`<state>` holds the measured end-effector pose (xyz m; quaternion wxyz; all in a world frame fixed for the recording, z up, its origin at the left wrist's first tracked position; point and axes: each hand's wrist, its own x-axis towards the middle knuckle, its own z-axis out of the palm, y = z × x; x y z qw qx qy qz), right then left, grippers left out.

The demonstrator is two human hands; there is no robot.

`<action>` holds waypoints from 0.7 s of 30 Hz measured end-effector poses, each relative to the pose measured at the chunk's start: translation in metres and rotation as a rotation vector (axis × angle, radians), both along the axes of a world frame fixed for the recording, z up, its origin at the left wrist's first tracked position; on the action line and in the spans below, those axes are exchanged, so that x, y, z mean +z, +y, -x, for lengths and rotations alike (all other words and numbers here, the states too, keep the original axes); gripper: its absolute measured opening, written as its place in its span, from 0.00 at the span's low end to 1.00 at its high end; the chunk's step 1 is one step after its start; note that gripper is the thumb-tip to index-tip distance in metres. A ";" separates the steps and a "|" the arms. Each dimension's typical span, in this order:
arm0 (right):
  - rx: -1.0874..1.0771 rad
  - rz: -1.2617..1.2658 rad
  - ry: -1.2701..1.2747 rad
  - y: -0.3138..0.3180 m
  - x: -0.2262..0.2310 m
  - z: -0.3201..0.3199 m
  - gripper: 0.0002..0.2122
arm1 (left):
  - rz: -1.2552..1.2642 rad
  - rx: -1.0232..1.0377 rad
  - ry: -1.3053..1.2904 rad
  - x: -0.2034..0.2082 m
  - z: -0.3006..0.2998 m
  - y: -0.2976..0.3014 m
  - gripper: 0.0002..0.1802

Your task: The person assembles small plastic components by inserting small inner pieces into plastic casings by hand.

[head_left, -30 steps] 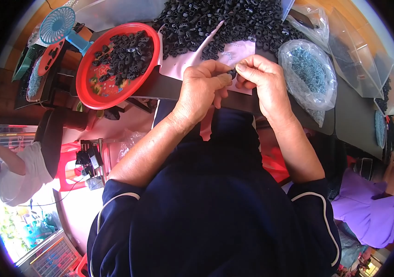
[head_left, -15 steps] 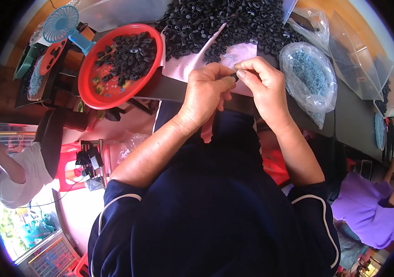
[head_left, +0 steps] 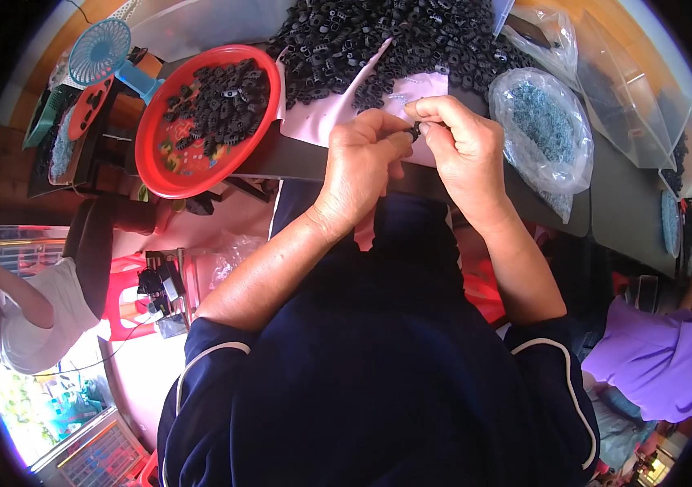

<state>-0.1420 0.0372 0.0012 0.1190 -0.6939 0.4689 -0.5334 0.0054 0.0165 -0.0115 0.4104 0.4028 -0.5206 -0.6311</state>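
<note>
The left hand (head_left: pixel 358 152) pinches a small black plastic piece (head_left: pixel 416 131) between thumb and forefinger, just above the near edge of the pink sheet (head_left: pixel 309 116). The right hand (head_left: pixel 469 148) is at the piece's right side, thumb tip next to it and forefinger curled a little apart; whether it also grips something tiny, I cannot tell.

To work well here, the left pinch should be firm and well back on the piece, leaving its right end free, while the right thumb presses straight rather than sideways, since so small a part could twist or slip. Working low over the sheet seems wise: a dropped piece could be lost in the black plastic parts (head_left: pixel 403 40) heaped beyond. The red tray (head_left: pixel 148 154) lies left, the clear plastic bag (head_left: pixel 571 169) right.
</note>
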 end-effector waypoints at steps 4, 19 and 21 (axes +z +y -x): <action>-0.020 -0.009 0.036 -0.001 -0.002 0.002 0.11 | 0.007 -0.007 -0.014 -0.001 0.000 0.000 0.07; -0.111 0.154 0.017 0.002 -0.010 -0.008 0.13 | 0.053 0.054 -0.043 0.005 0.003 0.006 0.06; -0.106 0.177 0.204 0.005 -0.007 -0.007 0.13 | 0.059 0.061 -0.059 0.004 0.004 0.004 0.06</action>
